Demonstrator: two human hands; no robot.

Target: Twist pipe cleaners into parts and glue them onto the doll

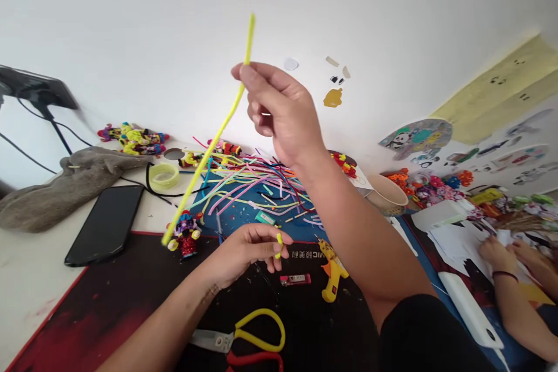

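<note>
Raised in front of the wall, my right hand (279,99) pinches a long yellow pipe cleaner (200,168) near its upper end. The stem slants down to the left, and its lower end overlaps a small doll (186,237) in this view. Lower down, over the black mat (143,279), my left hand (248,250) holds a short bent piece of yellow pipe cleaner (279,245) between thumb and fingers. To its right lie a yellow glue gun (333,273) and a red lighter (296,279). Scissors (244,337) with yellow and red handles rest nearer to me.
Many coloured pipe cleaners (257,186) lie in a pile at the back. On the left are a phone (104,224), a tape roll (163,177) and a grey plush piece (65,192). At the right, another person's hands (501,258) work with paper beside a white device (471,308).
</note>
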